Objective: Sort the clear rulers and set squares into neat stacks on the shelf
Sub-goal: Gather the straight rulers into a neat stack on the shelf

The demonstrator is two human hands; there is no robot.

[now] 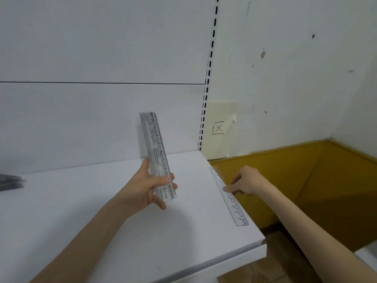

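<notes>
— What is nearest over the shelf (102,231)?

— Above its middle, the left grip (151,186) is wrapped round the lower end of a bundle of rulers (157,148). It holds the bundle up on a slant, clear of the shelf. At the shelf's right edge, the right grip (244,180) has its fingertips on a loose ruler (234,203) lying right along that edge. I cannot tell whether it pinches the ruler or only presses on it.

— What could go wrong?

— A sideways nudge could push the loose ruler off the shelf's edge. The bundle looks like slick clear plastic and is held at one end only, so I'd guess it may fan out or slide apart.

— And the counts?

— One bundle of several rulers, too overlapped to count. One loose ruler. No set squares in view. At the shelf's far left there is one blurred dark pile (10,181). Beyond its back right corner, one paper note (219,123) hangs on the wall.
</notes>
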